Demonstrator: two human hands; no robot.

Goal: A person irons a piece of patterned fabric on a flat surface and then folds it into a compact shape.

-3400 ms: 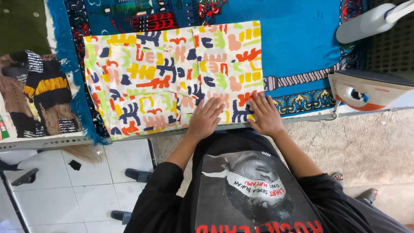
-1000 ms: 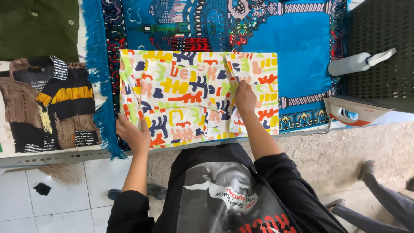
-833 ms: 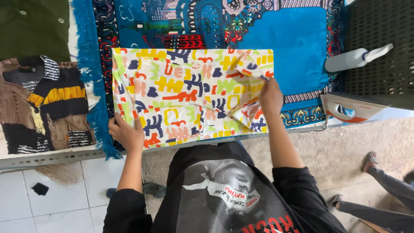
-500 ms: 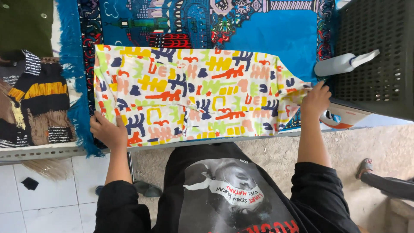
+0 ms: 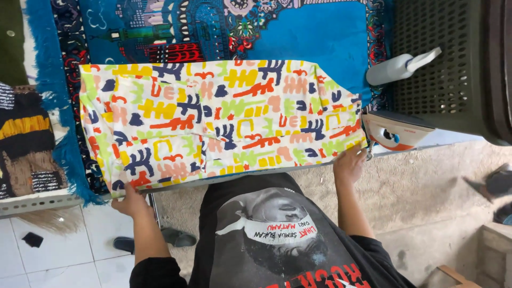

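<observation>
the patterned garment (image 5: 224, 122) — white cloth with yellow, orange, navy and green shapes — lies spread flat across a blue ornamented mat (image 5: 320, 37) on the work surface, reaching nearly from one edge of the mat to the other. the left hand (image 5: 129, 201) grips the near-left corner of the cloth, fingers curled shut around the hem. the right hand (image 5: 349, 165) sits at the near-right edge, fingers folded onto the fabric and pinching it, just beside an electric iron (image 5: 397, 133) resting on its side. a spray bottle (image 5: 400, 66) lies behind the iron against a dark perforated basket (image 5: 453, 64). a striped knitted garment (image 5: 26, 144) lies to the left, apart from the mat.

to do this stretch well, i would judge that both hands should pull evenly outward and toward the body, keeping the hem straight along the table edge — so the faint ridges near the middle flatten out and the right hand stays clear of the iron's plate.
</observation>
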